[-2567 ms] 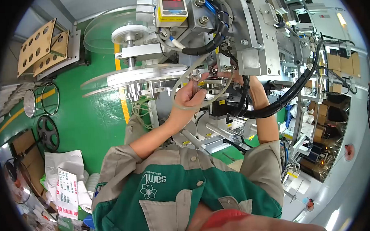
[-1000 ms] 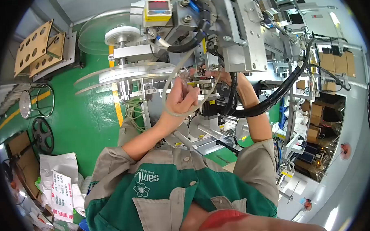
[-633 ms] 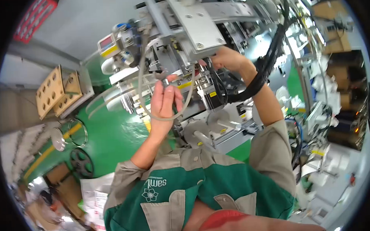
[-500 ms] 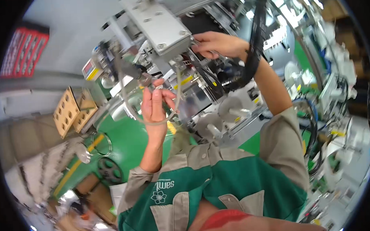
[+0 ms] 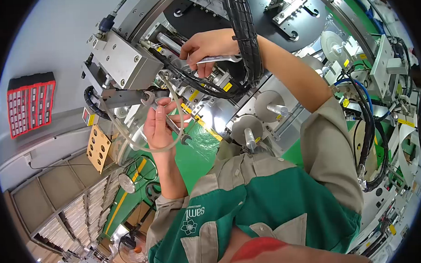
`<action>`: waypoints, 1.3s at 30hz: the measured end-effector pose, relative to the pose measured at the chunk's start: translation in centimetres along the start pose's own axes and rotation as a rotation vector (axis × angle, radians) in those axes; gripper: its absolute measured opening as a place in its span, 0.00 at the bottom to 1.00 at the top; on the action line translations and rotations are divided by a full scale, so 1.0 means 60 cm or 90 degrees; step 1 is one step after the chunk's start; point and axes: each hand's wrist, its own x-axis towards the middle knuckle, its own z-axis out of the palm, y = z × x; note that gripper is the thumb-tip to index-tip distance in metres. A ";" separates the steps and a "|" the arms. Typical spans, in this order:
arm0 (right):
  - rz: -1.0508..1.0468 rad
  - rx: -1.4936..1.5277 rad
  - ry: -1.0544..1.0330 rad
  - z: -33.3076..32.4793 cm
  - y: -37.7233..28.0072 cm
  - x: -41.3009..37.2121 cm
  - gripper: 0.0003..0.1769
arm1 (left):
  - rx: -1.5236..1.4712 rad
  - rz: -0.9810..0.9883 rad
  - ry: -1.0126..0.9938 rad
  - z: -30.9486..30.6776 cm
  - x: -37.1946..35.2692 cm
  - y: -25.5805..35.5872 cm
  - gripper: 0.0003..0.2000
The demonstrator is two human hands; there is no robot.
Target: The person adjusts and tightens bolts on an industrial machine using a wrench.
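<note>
My left hand (image 5: 160, 128) is closed around a double open-ended wrench (image 5: 172, 125), with the thumb along it. The wrench's upper jaw sits by a grey metal bracket (image 5: 126, 98), and its lower jaw sticks out below the fingers. A clear plastic tube (image 5: 133, 144) loops across my left wrist. Higher up, my right hand (image 5: 210, 49) grips a second shiny wrench (image 5: 219, 59), held nearly level above the black cables and rods of the machine. A black wrapped cable bundle (image 5: 245, 42) crosses in front of my right wrist.
A grey metal block (image 5: 117, 60) with bolts stands left of my right hand. Round reels (image 5: 268, 106) with metal shafts are mounted below it. A perforated wooden board (image 5: 99, 148) and a red-framed rack (image 5: 32, 105) are at the left. More cables (image 5: 366, 135) hang at the right.
The view has turned and sharpened, so the machine appears shifted. My right hand has moved with its wrench from the metal block's corner to over the rods. My left hand keeps its wrench near the bracket.
</note>
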 end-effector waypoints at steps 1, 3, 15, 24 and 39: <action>0.003 0.012 -0.003 0.003 0.002 0.004 0.19 | 0.009 -0.004 0.002 0.002 -0.001 0.005 0.18; 0.019 0.028 -0.013 0.012 0.002 0.007 0.17 | 0.016 -0.009 -0.001 0.005 -0.002 0.009 0.18; 0.021 0.026 -0.031 0.013 0.018 0.011 0.14 | -0.065 -0.123 -0.125 0.015 0.012 0.009 0.16; 0.007 0.060 -0.033 0.012 0.027 0.016 0.14 | -0.183 -0.120 -0.179 0.032 0.043 0.006 0.16; 0.006 0.064 -0.050 0.007 0.033 0.020 0.15 | -0.224 -0.107 0.011 0.086 0.041 0.004 0.10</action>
